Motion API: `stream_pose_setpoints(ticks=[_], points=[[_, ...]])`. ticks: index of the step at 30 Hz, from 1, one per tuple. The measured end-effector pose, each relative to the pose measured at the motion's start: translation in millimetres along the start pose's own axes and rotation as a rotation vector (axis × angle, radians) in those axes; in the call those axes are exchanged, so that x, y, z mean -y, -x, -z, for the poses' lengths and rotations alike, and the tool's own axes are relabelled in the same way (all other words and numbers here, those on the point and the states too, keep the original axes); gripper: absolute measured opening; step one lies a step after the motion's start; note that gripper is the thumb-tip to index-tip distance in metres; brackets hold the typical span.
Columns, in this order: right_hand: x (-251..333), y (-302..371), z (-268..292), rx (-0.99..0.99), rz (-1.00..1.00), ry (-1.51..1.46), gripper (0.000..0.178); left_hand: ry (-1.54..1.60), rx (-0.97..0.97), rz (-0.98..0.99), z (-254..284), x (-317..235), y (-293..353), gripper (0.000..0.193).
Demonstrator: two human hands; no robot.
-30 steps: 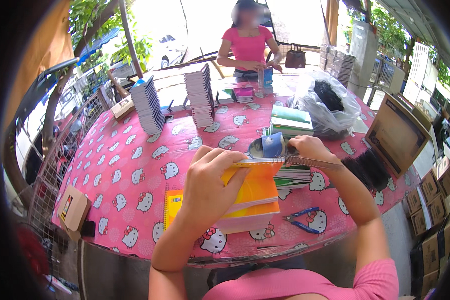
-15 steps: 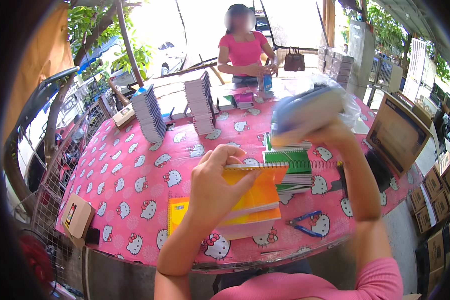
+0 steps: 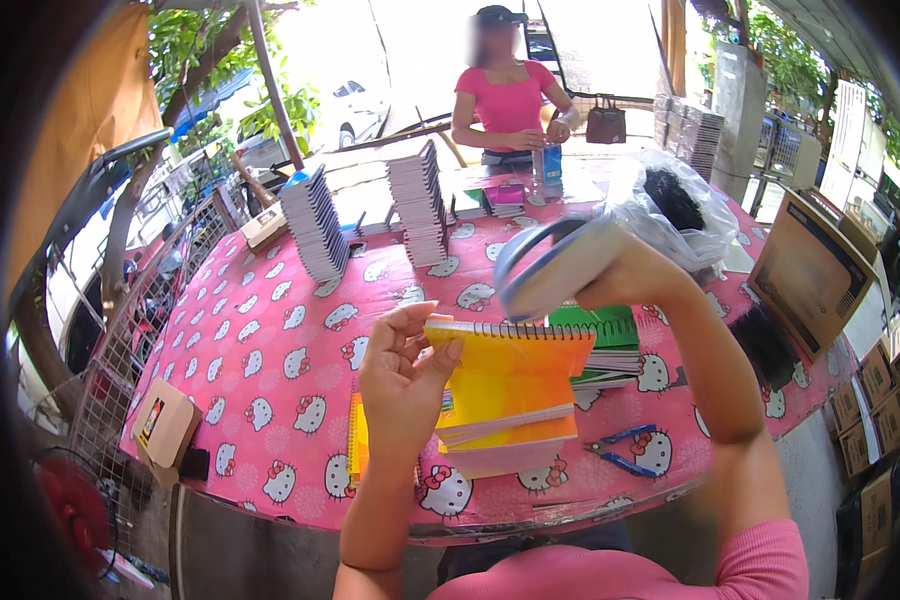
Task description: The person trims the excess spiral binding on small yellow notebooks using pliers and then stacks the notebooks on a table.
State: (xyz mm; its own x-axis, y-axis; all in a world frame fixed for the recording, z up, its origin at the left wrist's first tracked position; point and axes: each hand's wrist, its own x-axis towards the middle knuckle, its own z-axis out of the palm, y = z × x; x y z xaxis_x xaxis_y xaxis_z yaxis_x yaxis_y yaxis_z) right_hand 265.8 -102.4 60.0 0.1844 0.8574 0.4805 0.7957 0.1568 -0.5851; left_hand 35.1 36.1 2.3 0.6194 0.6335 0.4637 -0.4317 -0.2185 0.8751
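My left hand (image 3: pixel 402 365) pinches the upper left corner of a yellow-orange spiral notebook (image 3: pixel 515 375), thumb in front. A dark coil runs along its top edge, and a loose end sticks out past the right corner. My right hand (image 3: pixel 635 272) grips a blue and white thing (image 3: pixel 560 270) with a rounded end, just above the coil; motion blur hides its kind. More orange-covered notebooks (image 3: pixel 515 455) lie under the held one, and another yellow notebook (image 3: pixel 358 435) shows behind my left wrist. Green spiral notebooks (image 3: pixel 610 365) are piled to the right.
Blue-handled pliers (image 3: pixel 625 452) lie near the table's front edge. Tall notebook stacks (image 3: pixel 420 205) stand farther back. A plastic bag (image 3: pixel 705 215) with black contents, black coils (image 3: pixel 765 345) and a cardboard box (image 3: pixel 810 270) are at right. Across the table stands a person (image 3: pixel 510 105) holding a blue box.
My right hand has brought the blue and white thing down and left toward the coil. My left hand has shifted slightly left on the notebook's corner. The person opposite has turned their head.
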Motion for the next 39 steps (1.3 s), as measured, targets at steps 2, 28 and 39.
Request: stream_pose_setpoints(ticks=[2, 28, 39], points=[[1.1, -9.0, 0.9, -0.047, -0.105, 0.309, 0.038, 0.033, -0.002, 0.007, 1.8, -0.1, -2.1, 0.038], [-31.3, 257.4, -123.3, 0.092, -0.435, 0.714, 0.055, -0.439, 0.083, -0.465, -18.9, 1.6, 74.7, 0.024], [102.3, 162.1, -86.2, -0.221, -0.114, 0.372, 0.058, -0.568, 0.233, -0.621, -21.1, 8.2, 76.3, 0.025]])
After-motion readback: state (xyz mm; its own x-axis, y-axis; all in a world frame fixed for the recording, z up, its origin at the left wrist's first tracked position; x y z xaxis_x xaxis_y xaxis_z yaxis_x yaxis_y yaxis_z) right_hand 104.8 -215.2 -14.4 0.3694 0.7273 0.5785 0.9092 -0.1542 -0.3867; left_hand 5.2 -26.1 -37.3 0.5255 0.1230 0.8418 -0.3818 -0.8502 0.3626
